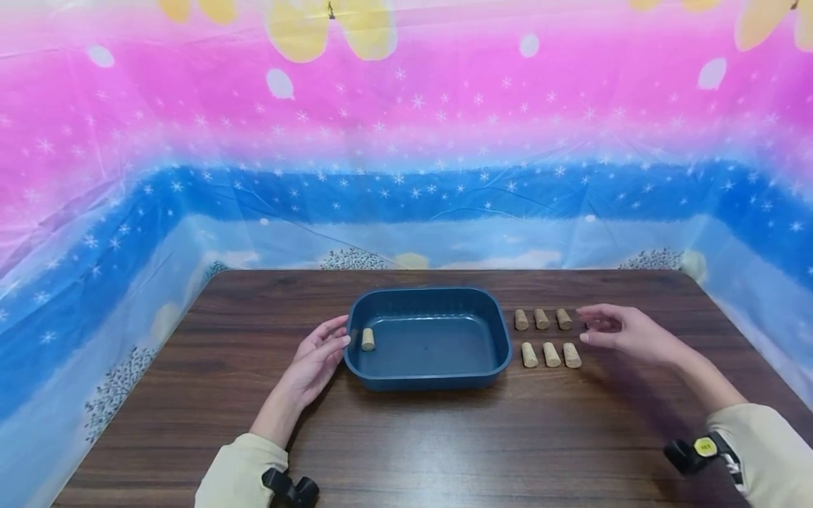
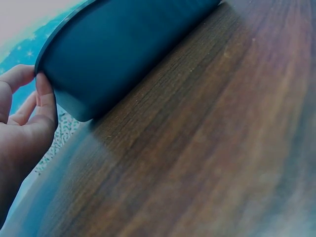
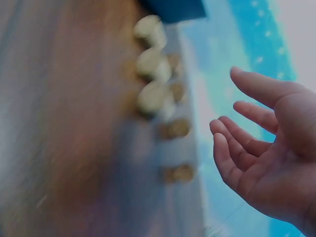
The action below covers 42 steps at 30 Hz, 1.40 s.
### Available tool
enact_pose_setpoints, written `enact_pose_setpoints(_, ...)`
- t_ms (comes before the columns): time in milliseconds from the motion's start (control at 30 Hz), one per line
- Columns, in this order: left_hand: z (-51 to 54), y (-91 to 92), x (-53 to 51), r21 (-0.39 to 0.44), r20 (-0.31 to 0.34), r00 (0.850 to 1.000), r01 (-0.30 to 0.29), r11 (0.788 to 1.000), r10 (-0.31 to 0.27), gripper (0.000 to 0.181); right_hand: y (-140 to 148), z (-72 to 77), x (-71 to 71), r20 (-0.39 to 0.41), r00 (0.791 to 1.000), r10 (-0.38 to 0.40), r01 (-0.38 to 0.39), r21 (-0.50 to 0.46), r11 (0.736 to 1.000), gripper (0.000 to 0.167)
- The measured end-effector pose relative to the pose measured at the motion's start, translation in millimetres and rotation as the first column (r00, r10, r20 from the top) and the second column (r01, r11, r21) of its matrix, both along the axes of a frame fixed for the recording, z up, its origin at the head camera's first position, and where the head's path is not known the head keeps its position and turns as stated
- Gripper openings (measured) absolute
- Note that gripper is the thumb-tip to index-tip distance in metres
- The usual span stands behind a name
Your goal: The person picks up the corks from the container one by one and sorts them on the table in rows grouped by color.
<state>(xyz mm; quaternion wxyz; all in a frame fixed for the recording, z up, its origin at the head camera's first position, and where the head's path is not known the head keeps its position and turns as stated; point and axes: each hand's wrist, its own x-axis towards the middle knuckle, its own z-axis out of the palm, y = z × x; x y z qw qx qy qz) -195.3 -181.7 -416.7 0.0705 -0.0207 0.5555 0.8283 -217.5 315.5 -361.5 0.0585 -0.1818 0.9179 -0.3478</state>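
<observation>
A dark blue rectangular basin (image 1: pixel 427 383) stands on the table, with one cork (image 1: pixel 368 340) upright inside near its left wall. My left hand (image 1: pixel 315 363) pinches the basin's left rim between thumb and fingers, seen closely in the left wrist view. To the basin's right stand two rows of corks; the front row includes a cork (image 1: pixel 551 355) and the back row a cork (image 1: pixel 541 319). My right hand (image 1: pixel 625 335) hovers at the right end of the back row, fingers spread and nothing between them. The right wrist view shows a further back-row cork (image 3: pixel 183 173), mostly hidden by this hand from the head.
The brown wood-grain table (image 1: pixel 406 451) extends around the basin. A printed cloth (image 1: pixel 406 183) in pink and blue hangs behind it and along both sides. Black cameras sit at both wrists, one on the right sleeve (image 1: pixel 759 451).
</observation>
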Motion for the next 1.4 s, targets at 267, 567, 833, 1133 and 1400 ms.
enact_pose_setpoints(267,-1.3,-1.0,0.0,-0.012,0.0,1.0,0.005,1.0,-0.005,0.048,-58.0,36.5,-8.2,-0.031,0.999,0.01,-0.01,-0.008,1.0,0.048)
enact_pose_setpoints(567,-2.4,1.0,-0.8,-0.025,0.007,1.0,0.013,1.0,-0.013,0.049,-128.3,44.8,-21.5,0.001,0.997,0.081,-0.08,-0.086,0.993,0.044)
enact_pose_setpoints(833,-0.8,-0.1,-0.4,-0.04,0.005,1.0,0.015,0.999,-0.015,0.05,-177.6,35.8,-33.8,0.114,0.988,0.101,-0.075,-0.208,0.975,0.041)
enact_pose_setpoints(1133,-0.1,-2.4,0.8,-0.029,0.013,1.0,0.014,0.999,-0.014,0.05,-221.1,20.8,-39.6,0.173,0.977,0.125,-0.074,-0.273,0.959,0.04)
enact_pose_setpoints(1400,-1.1,-1.4,-0.3,-0.022,0.002,1.0,0.012,1.0,-0.012,0.049,-249.2,11.4,-46.2,0.23,0.965,0.124,-0.053,-0.291,0.955,0.039)
